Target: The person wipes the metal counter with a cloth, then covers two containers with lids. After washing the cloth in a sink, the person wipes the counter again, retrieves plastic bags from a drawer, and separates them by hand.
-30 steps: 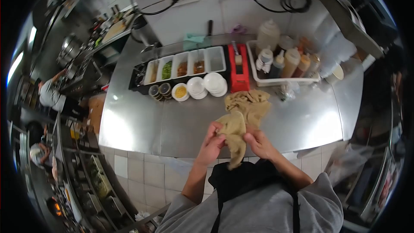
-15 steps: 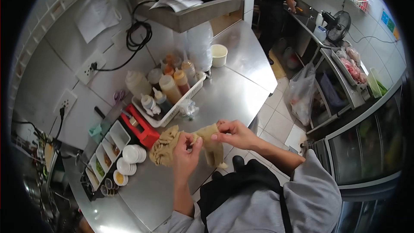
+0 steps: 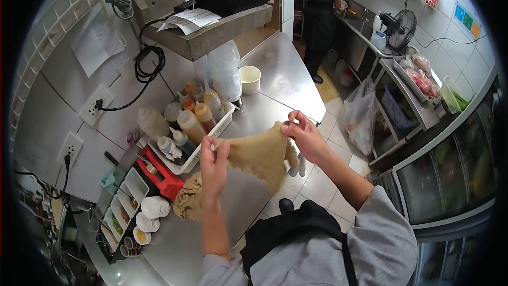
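Note:
A tan cloth [image 3: 254, 153] hangs stretched between both hands above the steel counter's edge. My left hand [image 3: 214, 161] pinches its left corner. My right hand [image 3: 302, 133] pinches the upper right corner, with the lower part of the cloth hanging loose. A second, crumpled tan cloth [image 3: 189, 198] lies on the counter, partly behind my left wrist. Beside it are a red device [image 3: 168, 182] and a white basket [image 3: 186, 164] of squeeze bottles.
White containers of garnish [image 3: 117, 217] and stacked small dishes [image 3: 153, 207] stand at the left. A pale cup [image 3: 250, 79] is at the back of the counter [image 3: 288, 69]. Another person [image 3: 321, 16] stands at a far sink. A glass-door fridge [image 3: 450, 164] is at the right.
My hands have moved apart, and the cloth between them has gone from bunched to spread out. My right hand is higher. The view has shifted slightly.

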A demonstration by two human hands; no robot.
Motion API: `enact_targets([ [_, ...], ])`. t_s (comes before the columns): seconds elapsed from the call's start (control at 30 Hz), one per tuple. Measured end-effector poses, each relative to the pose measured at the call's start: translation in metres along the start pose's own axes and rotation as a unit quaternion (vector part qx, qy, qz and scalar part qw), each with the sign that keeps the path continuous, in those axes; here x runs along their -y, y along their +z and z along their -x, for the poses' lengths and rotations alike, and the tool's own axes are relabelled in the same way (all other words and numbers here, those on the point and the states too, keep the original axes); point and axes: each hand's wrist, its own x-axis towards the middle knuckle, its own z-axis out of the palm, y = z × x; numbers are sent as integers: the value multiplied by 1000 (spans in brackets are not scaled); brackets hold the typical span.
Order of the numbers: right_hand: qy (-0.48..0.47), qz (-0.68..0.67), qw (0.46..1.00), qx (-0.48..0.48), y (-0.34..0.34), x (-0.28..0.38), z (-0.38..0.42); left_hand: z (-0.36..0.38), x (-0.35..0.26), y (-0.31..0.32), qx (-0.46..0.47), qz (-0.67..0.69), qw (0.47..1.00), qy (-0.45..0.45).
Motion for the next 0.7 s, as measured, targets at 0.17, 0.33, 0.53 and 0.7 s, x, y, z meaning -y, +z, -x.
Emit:
enact_targets([
  [0.17, 0, -20, 1000, 18, -20, 1, -32, -34, 14, -1, 25, -1, 1000, 5],
  [0.33, -69, 23, 997, -11, -11, 20, -24, -38, -4, -1, 27, -58, 997, 52],
  [0.53, 143, 28, 989, -15, -74, -56, 21, 10, 54, -14, 143, -29, 982, -121],
  [0.7, 225, 208, 952, 14, -91, -71, 20, 18, 85, -11, 203, -93, 956, -189],
])
